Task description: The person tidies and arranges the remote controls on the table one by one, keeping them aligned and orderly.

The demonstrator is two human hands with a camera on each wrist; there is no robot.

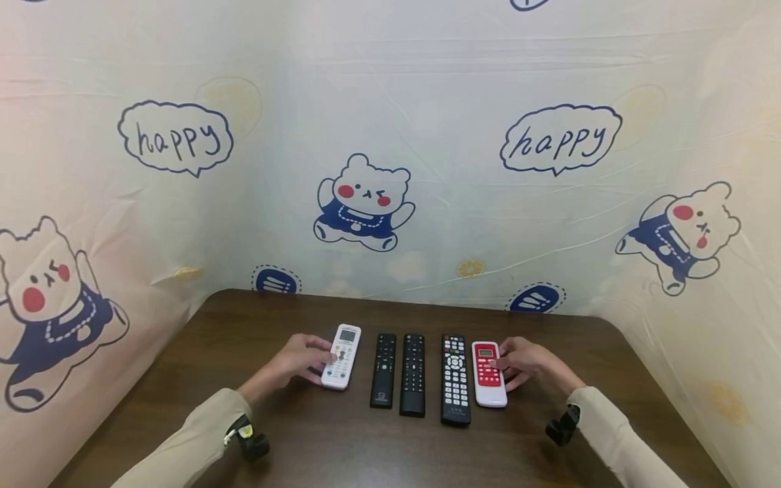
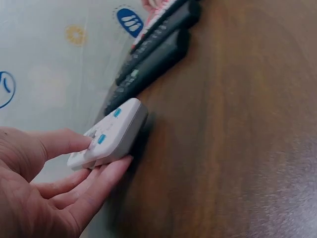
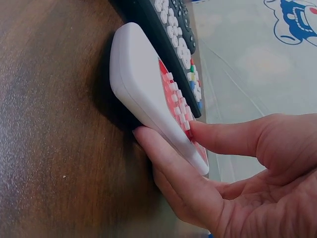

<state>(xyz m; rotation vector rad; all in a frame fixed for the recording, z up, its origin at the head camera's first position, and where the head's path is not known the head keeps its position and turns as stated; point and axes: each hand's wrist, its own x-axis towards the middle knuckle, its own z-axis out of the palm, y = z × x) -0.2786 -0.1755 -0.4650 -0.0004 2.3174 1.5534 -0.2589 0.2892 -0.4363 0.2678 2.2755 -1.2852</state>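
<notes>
My left hand (image 1: 307, 357) pinches a white remote control (image 1: 343, 358) with a small grey screen, thumb on its button face and fingers under its side. In the left wrist view that remote (image 2: 116, 130) is tilted, its near edge raised off the table. On the far right of the row, my right hand (image 1: 521, 360) grips a white remote with a red button panel (image 1: 489, 374). The right wrist view shows the thumb on the red panel and fingers beneath the white body (image 3: 141, 82), which also tilts up from the table.
Between the hands lie two slim black remotes, one on the left (image 1: 383, 371) and another beside it (image 1: 413, 375), plus a longer black remote with white buttons (image 1: 455, 379). The brown wooden table (image 1: 390, 447) meets a printed cloth backdrop (image 1: 451, 203) behind and at both sides.
</notes>
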